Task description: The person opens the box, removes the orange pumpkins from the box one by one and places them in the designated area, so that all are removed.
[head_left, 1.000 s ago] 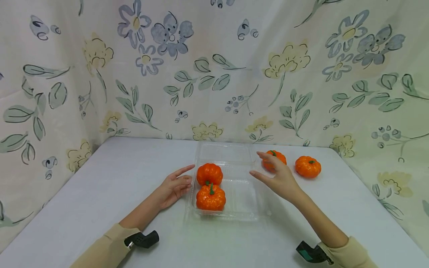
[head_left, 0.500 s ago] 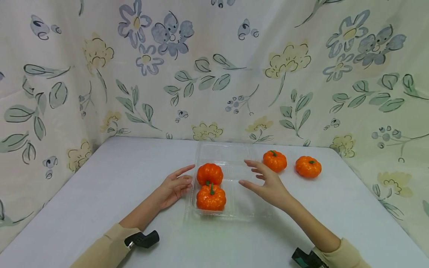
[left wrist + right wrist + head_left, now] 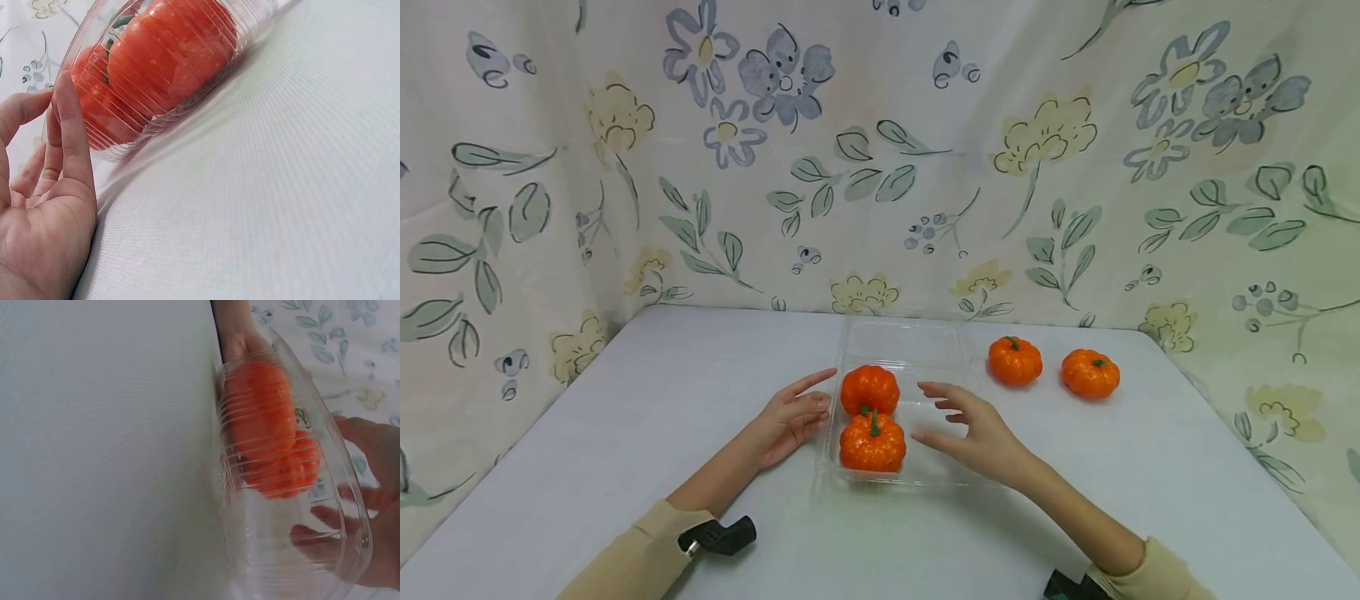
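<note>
A clear plastic clamshell box (image 3: 940,467) stands on the table with its lid (image 3: 902,340) folded back. Two small orange pumpkins (image 3: 872,442) with green stems sit one behind the other along its left side. My left hand (image 3: 793,421) is at the box's left edge, its fingertips right at the rim; the left wrist view shows the fingers (image 3: 74,134) against the clear wall. Over the right half of the box is my right hand (image 3: 973,433), fingers spread and slightly bent, holding nothing. In the right wrist view its fingers (image 3: 319,544) show through the clear wall.
Two more orange pumpkins, one nearer the box (image 3: 1015,361) and one farther right (image 3: 1090,373), lie on the white table (image 3: 647,417). A floral curtain (image 3: 880,167) hangs behind the table and along its sides.
My right hand has moved left and toward me, from in front of the nearer loose pumpkin to over the box's right half. My left hand and the pumpkins have stayed in place.
</note>
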The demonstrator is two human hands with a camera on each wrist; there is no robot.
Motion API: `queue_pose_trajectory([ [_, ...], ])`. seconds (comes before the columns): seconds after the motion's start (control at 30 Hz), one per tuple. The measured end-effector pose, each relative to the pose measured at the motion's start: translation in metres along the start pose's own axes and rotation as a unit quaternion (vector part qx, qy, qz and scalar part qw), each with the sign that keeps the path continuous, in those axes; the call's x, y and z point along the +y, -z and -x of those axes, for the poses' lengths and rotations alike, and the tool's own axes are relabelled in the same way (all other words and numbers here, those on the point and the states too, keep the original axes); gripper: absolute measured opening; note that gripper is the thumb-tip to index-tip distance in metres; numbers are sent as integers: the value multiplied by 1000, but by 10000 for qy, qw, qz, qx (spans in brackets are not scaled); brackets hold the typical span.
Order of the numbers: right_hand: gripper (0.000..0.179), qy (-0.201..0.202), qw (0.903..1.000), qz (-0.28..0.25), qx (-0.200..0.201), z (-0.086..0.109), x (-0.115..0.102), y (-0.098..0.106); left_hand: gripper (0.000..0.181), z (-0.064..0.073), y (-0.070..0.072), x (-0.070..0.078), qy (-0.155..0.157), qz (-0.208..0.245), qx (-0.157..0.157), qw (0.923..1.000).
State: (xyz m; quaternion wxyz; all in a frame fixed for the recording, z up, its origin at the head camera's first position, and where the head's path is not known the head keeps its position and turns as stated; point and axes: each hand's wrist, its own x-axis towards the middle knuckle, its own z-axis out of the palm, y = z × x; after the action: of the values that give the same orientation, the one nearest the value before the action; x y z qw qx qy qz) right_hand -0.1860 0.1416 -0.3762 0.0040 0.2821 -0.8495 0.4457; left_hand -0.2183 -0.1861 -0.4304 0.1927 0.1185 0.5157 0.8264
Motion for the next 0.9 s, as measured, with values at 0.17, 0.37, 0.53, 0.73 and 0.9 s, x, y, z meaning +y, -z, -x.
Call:
queue_pose_trajectory([
  [0.17,61,43,9996,-59,-274,-1,-3,-7,63,1,0,1,-13,-19,2,10000],
  [0.37,62,36,9988,-56,-494,-2,-6,-11,62,0,0,0,-21,36,-7,10000],
  [0.53,62,-54,9981,-95,-614,-3,-7,-13,63,0,-1,0,-46,33,-25,10000],
  [0.73,61,-65,9962,-253,-828,-10,-8,-19,63,0,1,-1,-49,40,-6,10000],
  [0.9,61,-188,9917,-490,-1171,-17,-8,-24,63,0,2,-2,-54,9,-12,10000],
])
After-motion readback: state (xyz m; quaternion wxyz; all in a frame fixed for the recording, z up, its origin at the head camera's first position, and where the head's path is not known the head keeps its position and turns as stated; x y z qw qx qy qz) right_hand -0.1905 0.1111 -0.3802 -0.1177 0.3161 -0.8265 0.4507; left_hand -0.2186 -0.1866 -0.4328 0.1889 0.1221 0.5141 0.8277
